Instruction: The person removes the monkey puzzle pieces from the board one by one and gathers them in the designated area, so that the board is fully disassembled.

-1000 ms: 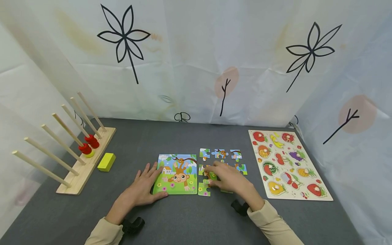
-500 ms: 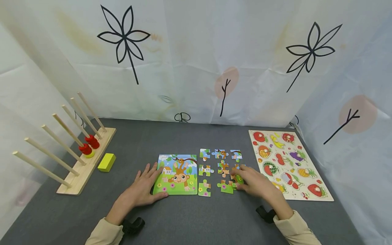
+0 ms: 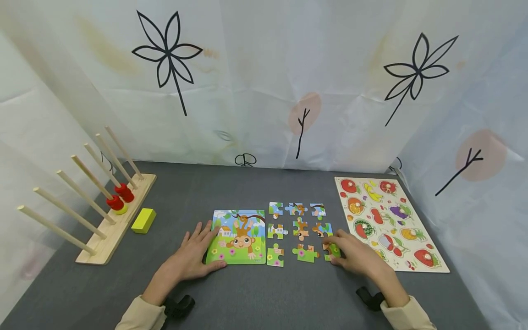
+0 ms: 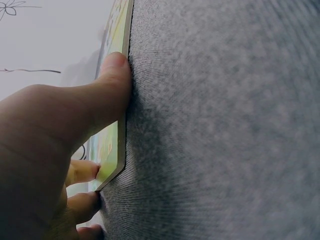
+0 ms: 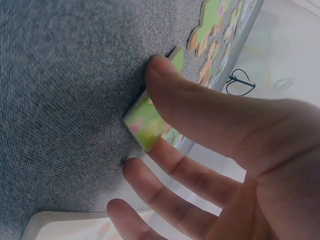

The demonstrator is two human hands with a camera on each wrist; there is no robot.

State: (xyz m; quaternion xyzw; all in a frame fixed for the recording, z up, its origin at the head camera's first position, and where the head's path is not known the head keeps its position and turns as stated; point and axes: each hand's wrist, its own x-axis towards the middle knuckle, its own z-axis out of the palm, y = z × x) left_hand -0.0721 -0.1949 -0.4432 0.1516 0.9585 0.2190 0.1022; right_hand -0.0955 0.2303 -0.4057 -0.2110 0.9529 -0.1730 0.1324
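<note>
A square monkey puzzle board point(image 3: 236, 238) lies on the grey table. My left hand point(image 3: 188, 252) rests on its left side with fingers spread; in the left wrist view the thumb point(image 4: 116, 70) touches the board's near edge. Right of the board, loose jigsaw pieces are laid out in spaced rows, among them a green piece point(image 3: 306, 253) in the nearest row. At that row's right end my right hand point(image 3: 358, 256) pinches a green corner jigsaw piece point(image 5: 145, 122) between thumb and forefinger. The hand partly covers this piece in the head view.
On the left stands a wooden peg rack point(image 3: 123, 220) with red and yellow rings. A yellow block point(image 3: 144, 221) lies beside it. A fruit puzzle board point(image 3: 387, 220) lies at the right, close to my right hand. White printed cloth point(image 3: 247, 82) encloses the table.
My right hand has carried the green corner piece rightward, from the left column of pieces to the right end of the nearest row. The left hand has stayed on the board.
</note>
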